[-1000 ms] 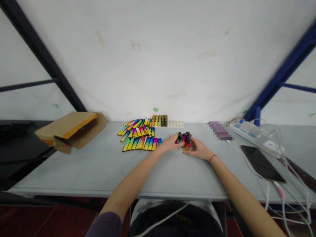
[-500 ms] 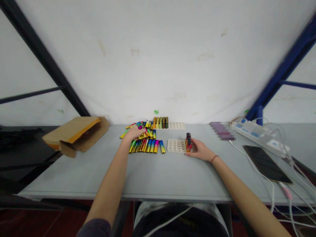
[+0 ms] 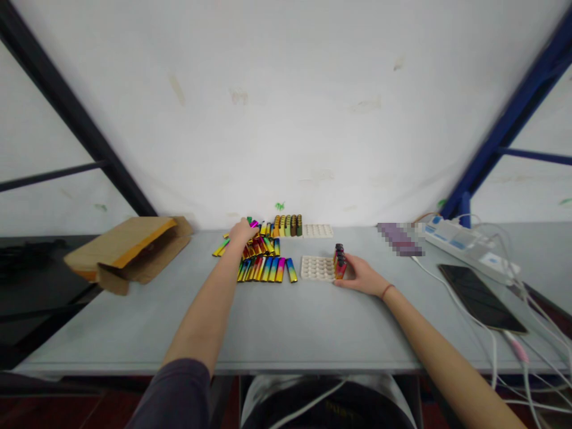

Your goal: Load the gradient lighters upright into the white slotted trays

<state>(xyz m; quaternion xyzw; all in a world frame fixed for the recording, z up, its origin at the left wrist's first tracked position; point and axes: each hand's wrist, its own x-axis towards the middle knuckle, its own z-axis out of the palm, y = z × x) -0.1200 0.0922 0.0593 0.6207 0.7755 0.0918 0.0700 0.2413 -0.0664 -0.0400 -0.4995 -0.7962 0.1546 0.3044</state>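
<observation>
The left hand (image 3: 243,231) reaches into the far part of a heap of rainbow-coloured lighters (image 3: 263,257) on the grey worktop (image 3: 277,316), fingers curled on them; whether it grips one cannot be told. The right hand (image 3: 360,275) rests against the right edge of a white slotted tray (image 3: 316,268), fingers closed round the few lighters standing upright (image 3: 339,261) in it. Behind, a second tray (image 3: 318,230) carries a row of lighters (image 3: 288,225). A cardboard box (image 3: 125,245) lies at the left, a phone (image 3: 480,297) and power strip (image 3: 465,245) at the right.
</observation>
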